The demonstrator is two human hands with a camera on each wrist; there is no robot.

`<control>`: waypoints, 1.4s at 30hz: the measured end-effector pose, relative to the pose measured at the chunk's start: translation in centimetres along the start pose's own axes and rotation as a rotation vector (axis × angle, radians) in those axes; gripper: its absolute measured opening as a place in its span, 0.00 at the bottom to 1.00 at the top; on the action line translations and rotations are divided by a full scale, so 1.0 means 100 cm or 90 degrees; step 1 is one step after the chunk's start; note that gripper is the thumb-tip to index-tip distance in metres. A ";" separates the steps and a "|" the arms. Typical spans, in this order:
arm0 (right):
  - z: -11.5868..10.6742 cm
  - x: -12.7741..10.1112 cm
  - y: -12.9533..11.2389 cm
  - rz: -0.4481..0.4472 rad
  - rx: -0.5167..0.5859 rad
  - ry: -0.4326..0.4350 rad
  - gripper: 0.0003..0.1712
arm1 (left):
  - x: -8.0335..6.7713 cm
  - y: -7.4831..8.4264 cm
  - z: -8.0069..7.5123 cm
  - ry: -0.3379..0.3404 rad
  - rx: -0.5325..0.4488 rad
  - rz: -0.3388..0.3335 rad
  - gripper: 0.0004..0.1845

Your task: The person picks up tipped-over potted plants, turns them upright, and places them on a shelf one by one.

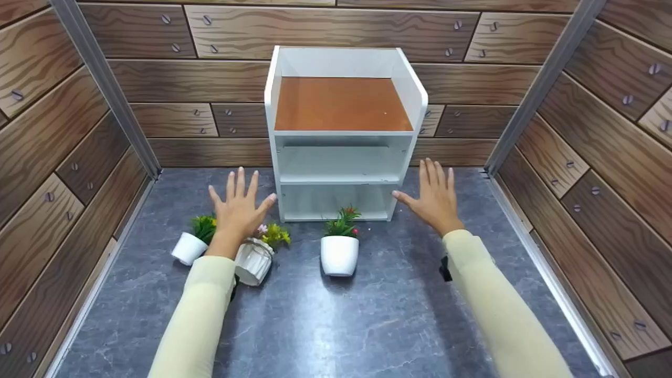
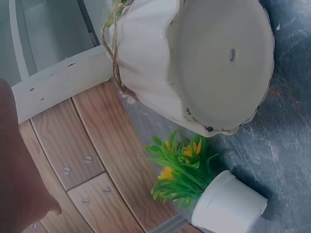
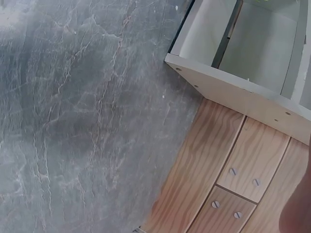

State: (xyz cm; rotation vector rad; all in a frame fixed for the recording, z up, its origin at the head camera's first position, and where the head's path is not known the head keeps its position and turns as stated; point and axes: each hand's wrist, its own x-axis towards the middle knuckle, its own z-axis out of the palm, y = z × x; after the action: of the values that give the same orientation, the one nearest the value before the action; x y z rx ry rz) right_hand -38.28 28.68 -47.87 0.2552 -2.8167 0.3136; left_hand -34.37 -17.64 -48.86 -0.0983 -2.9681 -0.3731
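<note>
My left hand (image 1: 239,212) hovers with spread fingers above two potted plants, holding nothing. On the right, my other hand (image 1: 434,198) is spread in the air beside the shelf, also holding nothing. Under the left forearm a ribbed white pot (image 2: 146,58) with twine and pink and yellow flowers lies on its side. Left of it, a small white pot (image 1: 189,248) with green leaves and yellow flowers is tilted over. A third white pot (image 1: 339,255) with a red-flowered plant stands upright in front of the white shelf (image 1: 336,182).
The shelf has a brown top board (image 1: 341,105) with raised sides and two compartments below. It stands against the wood-patterned back wall (image 1: 184,81). Similar walls close both sides. The floor (image 1: 378,320) is grey and marbled.
</note>
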 end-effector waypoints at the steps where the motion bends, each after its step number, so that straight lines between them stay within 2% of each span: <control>1: -0.001 0.000 0.000 -0.001 -0.003 0.003 0.69 | 0.000 0.001 0.000 0.002 -0.001 0.001 0.48; 7: -0.011 0.002 -0.001 -0.011 0.002 0.025 0.68 | -0.007 0.004 -0.003 0.014 -0.005 0.009 0.47; 19: -0.036 0.006 -0.010 -0.014 0.085 0.074 0.63 | -0.034 0.007 -0.004 0.051 -0.033 0.022 0.50; 27: -0.056 0.012 -0.026 -0.035 0.131 0.156 0.56 | -0.058 0.007 0.005 0.076 -0.053 0.024 0.50; 33: -0.072 0.026 -0.042 -0.044 0.183 0.210 0.53 | -0.075 0.002 0.015 0.091 -0.064 0.020 0.48; 38: -0.084 0.042 -0.049 -0.032 0.215 0.247 0.52 | -0.083 -0.007 0.020 0.088 -0.080 0.001 0.48; 42: -0.090 0.051 -0.051 -0.015 0.237 0.255 0.53 | -0.087 -0.015 0.022 0.084 -0.084 -0.007 0.49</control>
State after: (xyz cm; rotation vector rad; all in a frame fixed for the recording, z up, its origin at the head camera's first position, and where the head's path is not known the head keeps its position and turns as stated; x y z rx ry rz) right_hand -39.62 25.21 -36.92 0.2685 -2.3440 0.7905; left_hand -26.21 -18.98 -52.72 -0.0682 -2.8138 -0.5535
